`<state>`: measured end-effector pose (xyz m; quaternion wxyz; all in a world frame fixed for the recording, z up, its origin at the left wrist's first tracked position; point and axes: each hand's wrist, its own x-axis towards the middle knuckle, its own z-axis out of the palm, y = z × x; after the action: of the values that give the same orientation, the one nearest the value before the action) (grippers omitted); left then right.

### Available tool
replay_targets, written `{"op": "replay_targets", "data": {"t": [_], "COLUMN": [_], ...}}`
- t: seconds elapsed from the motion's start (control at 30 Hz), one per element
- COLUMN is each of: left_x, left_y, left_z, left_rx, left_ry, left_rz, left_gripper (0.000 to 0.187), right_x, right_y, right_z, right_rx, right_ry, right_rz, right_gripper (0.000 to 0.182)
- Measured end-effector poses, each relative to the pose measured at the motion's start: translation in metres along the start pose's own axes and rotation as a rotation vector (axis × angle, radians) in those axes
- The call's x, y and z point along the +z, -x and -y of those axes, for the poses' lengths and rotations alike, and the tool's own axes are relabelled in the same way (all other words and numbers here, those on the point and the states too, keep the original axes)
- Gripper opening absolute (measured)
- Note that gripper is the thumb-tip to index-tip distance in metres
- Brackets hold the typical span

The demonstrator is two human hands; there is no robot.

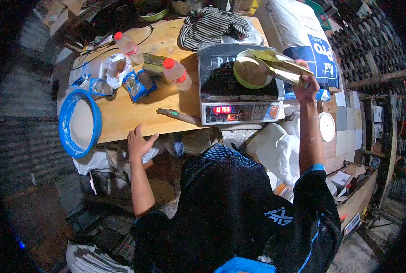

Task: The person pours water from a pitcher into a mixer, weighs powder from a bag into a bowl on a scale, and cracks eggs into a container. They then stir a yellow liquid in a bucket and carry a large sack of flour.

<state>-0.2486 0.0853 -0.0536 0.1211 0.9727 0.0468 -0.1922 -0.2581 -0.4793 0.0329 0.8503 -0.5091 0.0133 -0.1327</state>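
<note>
My right hand [307, 85] is closed around the end of a flat, yellowish foil pouch [287, 69]. The pouch slants down to the left, its far end over a light green bowl [244, 83] with brown powder in it. That bowl sits on the dark platform of a digital scale [207, 110], whose red digits look like 0.155. At the table's front edge rests my left hand [140, 143], empty, fingers apart. Nearest to it are a blue basin [63, 129] holding pale powder, and a cutter knife [178, 114] lying on the wood.
On the wooden table [121, 116] stand two red-capped bottles [178, 75] [129, 48] near opened blue packets [140, 85] and a white plastic bag [116, 70]. A striped cloth [212, 27] lies behind the scale. A large white-and-blue sack [294, 27] fills the back right.
</note>
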Motion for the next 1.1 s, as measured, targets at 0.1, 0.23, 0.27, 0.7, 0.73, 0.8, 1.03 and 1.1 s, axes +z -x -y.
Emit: {"op": "replay_targets", "data": {"t": [0.1, 0.23, 0.27, 0.7, 0.73, 0.8, 1.03, 1.1], "left_x": [0.001, -0.004, -0.004, 0.004, 0.004, 0.003, 0.001, 0.002], "left_y": [-0.002, 0.002, 0.001, -0.002, -0.003, -0.003, -0.001, 0.0], "left_z": [0.002, -0.002, -0.002, 0.003, 0.004, 0.004, 0.003, 0.003], "left_rx": [0.001, 0.011, 0.011, -0.003, -0.006, -0.004, 0.023, 0.024], "left_ry": [0.009, 0.024, 0.023, 0.016, 0.017, 0.021, 0.023, 0.008], "left_rz": [0.004, 0.026, 0.024, 0.003, -0.001, 0.01, 0.011, -0.005], "left_gripper": [0.086, 0.087, 0.087, 0.088, 0.088, 0.088, 0.088, 0.088], "right_x": [0.002, 0.007, 0.007, 0.013, 0.001, 0.007, -0.001, 0.005], "right_y": [-0.001, 0.004, 0.003, 0.007, 0.004, 0.003, 0.003, 0.004], "right_z": [0.001, 0.002, 0.002, 0.01, 0.006, 0.007, 0.004, 0.006], "right_rx": [-0.025, -0.018, -0.028, 0.034, 0.019, 0.004, 0.002, -0.008], "right_ry": [-0.007, -0.014, -0.03, -0.039, -0.03, -0.023, -0.05, -0.056], "right_rz": [0.048, -0.017, -0.044, -0.007, 0.004, 0.016, 0.042, 0.066], "right_gripper": [0.07, 0.078, 0.08, 0.068, 0.064, 0.061, 0.065, 0.068]}}
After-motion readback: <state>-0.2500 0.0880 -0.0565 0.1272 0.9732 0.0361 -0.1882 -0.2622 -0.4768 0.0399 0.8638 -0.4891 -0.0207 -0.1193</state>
